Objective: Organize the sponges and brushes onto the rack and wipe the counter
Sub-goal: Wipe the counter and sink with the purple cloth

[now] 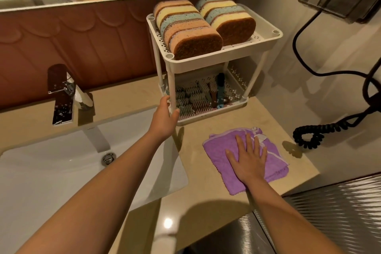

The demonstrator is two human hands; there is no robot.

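— Sponges [186, 33], oval pink/yellow/blue foam with brown scrub faces: two rows stood on edge in the top tray of the white plastic two-tier rack [216, 62]. Bristle brushes [195, 97] lie in the lower tray. Sorting done?
— Looks done to me. Wipe is what's left.
— Hands?
— Left hand [165, 117]: fingers and thumb curled round the rack's front-left post, low down. Right hand [249, 161]: flat, fingers straight and spread, pressing a folded purple terry cloth [218, 144] onto the beige stone counter [195, 161].
— Cloth vs rack?
— Just in front of it, not touching; white basin sink [61, 171] to the left. Cloth's long axis runs diagonal, far-left to near-right. Fingers point away, toward the rack. Right hand owns the wipe; left is tied up at the post.
— Risk?
— Black coiled cord [313, 134] lies on the counter near the cloth's right side. A sweep that way would likely snag it.
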